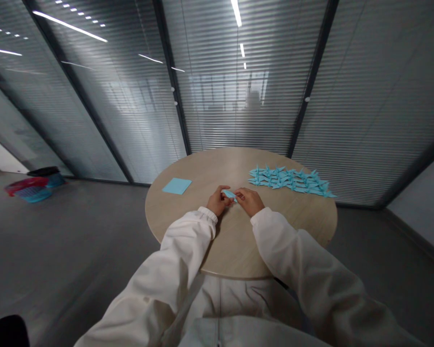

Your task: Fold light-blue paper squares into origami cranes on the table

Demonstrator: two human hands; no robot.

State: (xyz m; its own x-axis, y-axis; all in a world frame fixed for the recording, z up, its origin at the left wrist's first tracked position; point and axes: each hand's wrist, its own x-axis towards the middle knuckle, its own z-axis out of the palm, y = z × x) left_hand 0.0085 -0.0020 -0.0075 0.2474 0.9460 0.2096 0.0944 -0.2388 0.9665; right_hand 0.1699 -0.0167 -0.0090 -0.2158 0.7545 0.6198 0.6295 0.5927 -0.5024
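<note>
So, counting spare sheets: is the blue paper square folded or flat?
Flat: the blue paper square lies on the table as one plain sheet, no folds showing.

Two hands (219, 201) (249, 202) — one paper square (177, 186), one folded strip (228, 194).

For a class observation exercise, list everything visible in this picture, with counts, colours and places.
folded paper: one, light blue, pinched between both hands over the table
paper cranes: many, too overlapped to count, light blue, in a band at the table's far right
paper square: one, light blue, flat at the table's left
round table: one, pale wood, before the person
heap of bags: one, red, blue and black, on the floor at left
glazed partition: one, grey blinds, behind the table
floor: grey, all around
left hand: one, on the paper
right hand: one, on the paper
sleeves: two, white, on the arms
</note>
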